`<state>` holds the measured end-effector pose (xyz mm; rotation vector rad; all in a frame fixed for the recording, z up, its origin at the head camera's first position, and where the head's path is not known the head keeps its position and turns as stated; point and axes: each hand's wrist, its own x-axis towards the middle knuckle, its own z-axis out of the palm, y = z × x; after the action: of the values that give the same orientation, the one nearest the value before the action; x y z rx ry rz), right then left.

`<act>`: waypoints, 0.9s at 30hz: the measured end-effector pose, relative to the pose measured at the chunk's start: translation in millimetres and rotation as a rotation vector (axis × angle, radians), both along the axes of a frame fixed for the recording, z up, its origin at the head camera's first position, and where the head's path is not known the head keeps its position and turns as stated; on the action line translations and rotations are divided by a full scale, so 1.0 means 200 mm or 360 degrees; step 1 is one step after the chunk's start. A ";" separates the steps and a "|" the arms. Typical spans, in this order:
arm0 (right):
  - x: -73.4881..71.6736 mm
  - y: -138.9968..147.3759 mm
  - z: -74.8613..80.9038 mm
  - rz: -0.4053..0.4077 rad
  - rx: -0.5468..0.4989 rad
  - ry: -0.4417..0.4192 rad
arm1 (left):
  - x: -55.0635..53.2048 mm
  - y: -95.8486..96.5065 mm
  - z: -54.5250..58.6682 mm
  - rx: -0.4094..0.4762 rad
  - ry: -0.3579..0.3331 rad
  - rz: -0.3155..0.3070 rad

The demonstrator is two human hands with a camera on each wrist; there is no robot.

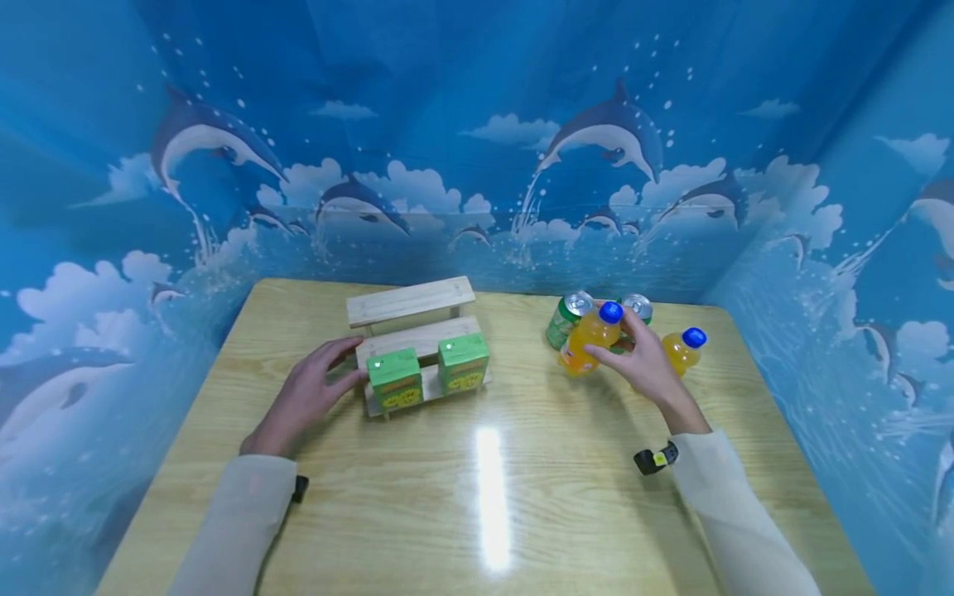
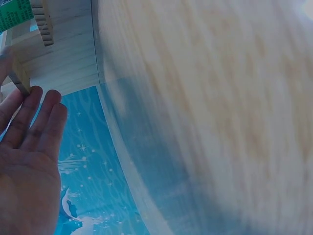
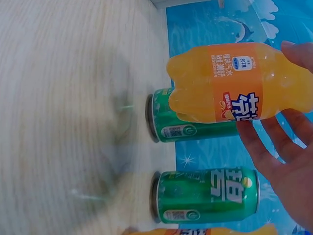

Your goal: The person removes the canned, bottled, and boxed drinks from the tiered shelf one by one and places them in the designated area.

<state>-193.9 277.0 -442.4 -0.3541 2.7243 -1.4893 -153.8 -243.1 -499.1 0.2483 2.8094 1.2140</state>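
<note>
My right hand [image 1: 644, 356] grips a small orange soda bottle [image 1: 594, 338] with a blue cap, thumb on one side and fingers on the other. In the right wrist view the bottle [image 3: 215, 83] is held up off the table, in front of a green soda can [image 3: 164, 115]. A second green can [image 3: 210, 193] stands beside it. My left hand [image 1: 316, 389] holds the left end of a stepped wooden rack [image 1: 410, 302], its thumb and fingertips on either side of a plank [image 2: 20, 76]. Two green drink cartons [image 1: 397, 382] stand on the rack's lowest step.
Another orange soda bottle [image 1: 681, 352] stands right of the cans, near my right wrist. The wooden table [image 1: 417, 497] reaches back to a blue dolphin-printed curtain [image 1: 447, 149], which also hangs along both sides. The rack's upper two steps bear nothing.
</note>
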 end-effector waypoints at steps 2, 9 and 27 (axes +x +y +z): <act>0.01 0.01 -0.01 -0.0020 -0.0007 -0.0003 | 0.00 0.00 0.00 0.0000 -0.0005 0.0001; 0.03 0.05 -0.05 -0.0079 0.0027 0.0000 | 0.00 0.00 0.00 0.0004 -0.0006 -0.0005; 0.08 0.09 -0.12 -0.0183 -0.0059 -0.0013 | 0.00 0.00 0.00 0.0032 0.0033 -0.0005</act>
<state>-177.9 295.2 -466.3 -0.1945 2.7578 -1.5655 -154.8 -243.6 -499.4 0.2681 2.8144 1.2472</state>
